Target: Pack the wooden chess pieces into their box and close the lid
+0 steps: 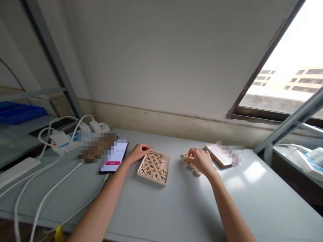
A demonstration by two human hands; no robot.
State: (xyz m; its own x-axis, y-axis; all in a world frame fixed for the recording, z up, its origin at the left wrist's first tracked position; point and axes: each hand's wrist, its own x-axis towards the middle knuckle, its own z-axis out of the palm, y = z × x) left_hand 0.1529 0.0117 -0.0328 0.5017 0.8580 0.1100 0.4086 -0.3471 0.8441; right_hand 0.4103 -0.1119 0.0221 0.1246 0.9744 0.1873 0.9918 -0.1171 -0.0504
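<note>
Resting the left hand on the tray's upper-left corner, fingers pressed together. Wooden tray sits near the table's back edge, filled with game pieces. Right hand curls over loose pieces just right of the tray, fingers slightly spread; any pinch unclear. Phone lies just left of the left hand. Open tabletop extends in front and rightward.

The phone screen is showing digits that look like 33:55, sitting above a red button whose label is too small to read. The round wooden game pieces in the tray are showing black characters, too blurred to read.
</note>
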